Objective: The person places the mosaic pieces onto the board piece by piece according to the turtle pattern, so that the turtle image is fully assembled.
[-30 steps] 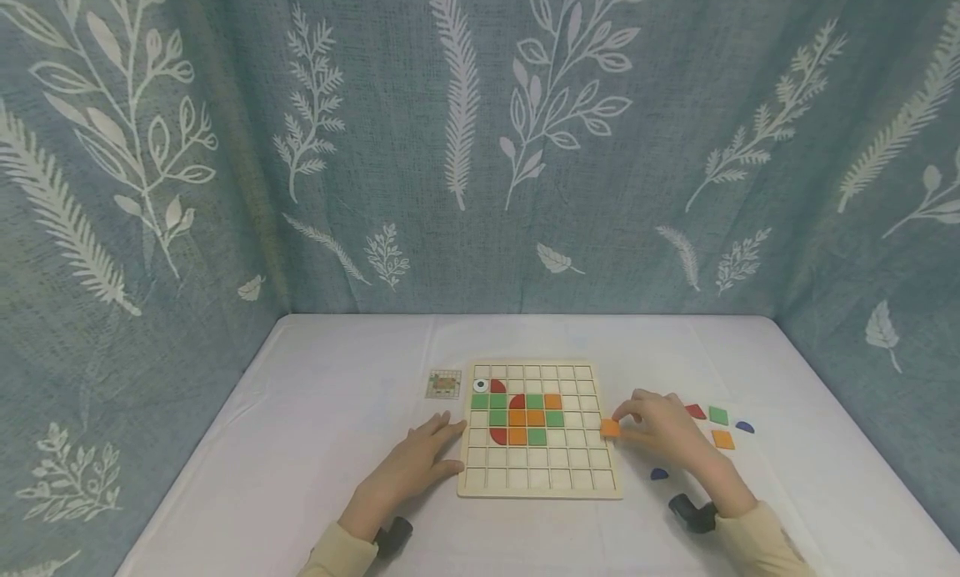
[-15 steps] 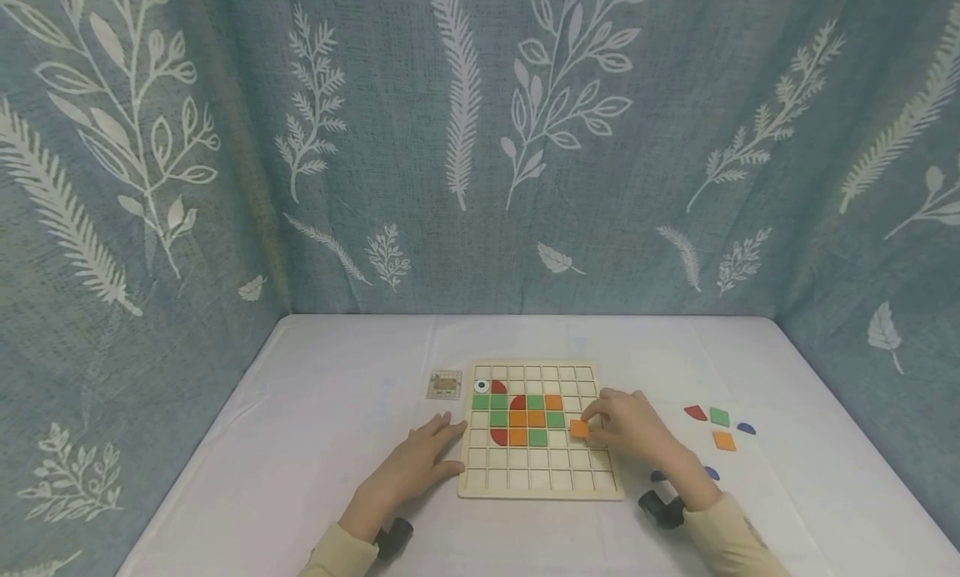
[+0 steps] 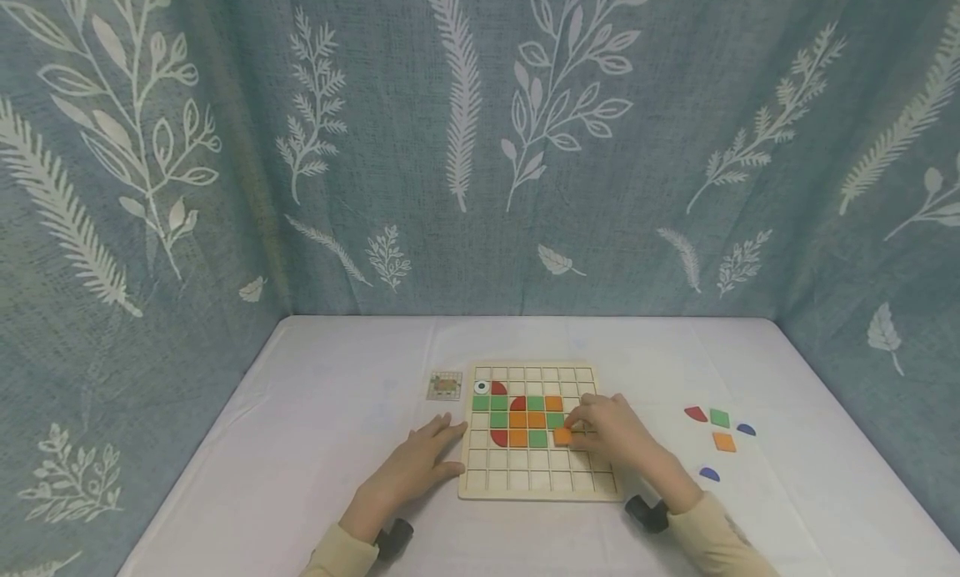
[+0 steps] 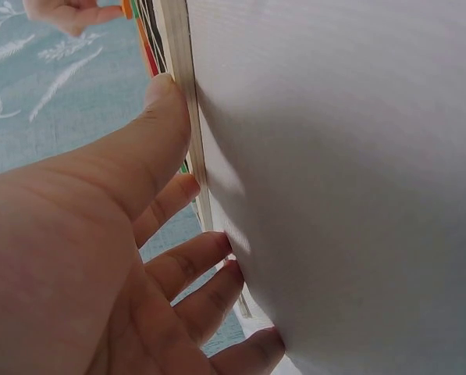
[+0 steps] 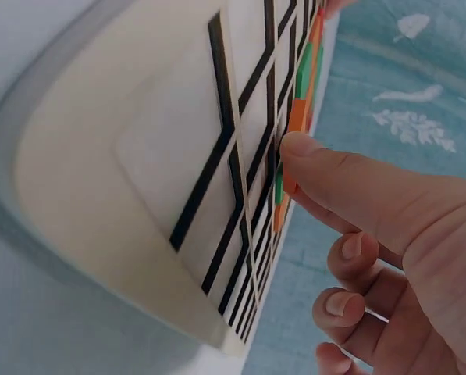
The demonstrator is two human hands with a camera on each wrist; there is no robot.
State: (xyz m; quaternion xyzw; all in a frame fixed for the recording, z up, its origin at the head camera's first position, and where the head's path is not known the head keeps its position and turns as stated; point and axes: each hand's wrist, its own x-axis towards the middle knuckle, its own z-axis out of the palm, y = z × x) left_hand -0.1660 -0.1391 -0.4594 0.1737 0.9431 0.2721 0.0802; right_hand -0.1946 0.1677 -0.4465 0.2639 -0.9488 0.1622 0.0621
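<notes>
Grid board [image 3: 518, 479] partly filled. Right hand [image 3: 617, 431] pinches an orange tile [image 3: 562, 437] slightly right of board centre; seating unconfirmed. Left hand [image 3: 420, 456], fingers apart, rests at the board's left edge. Five visible loose pieces [image 3: 723, 442], right of the board, await placing.

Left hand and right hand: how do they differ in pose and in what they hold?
The left hand lies, fingers extended, at the left edge of the board; the right hand reaches over its right half. The left hand holds no tile; the right hand pinches an orange tile. Both emerge from beige sleeves.
</notes>
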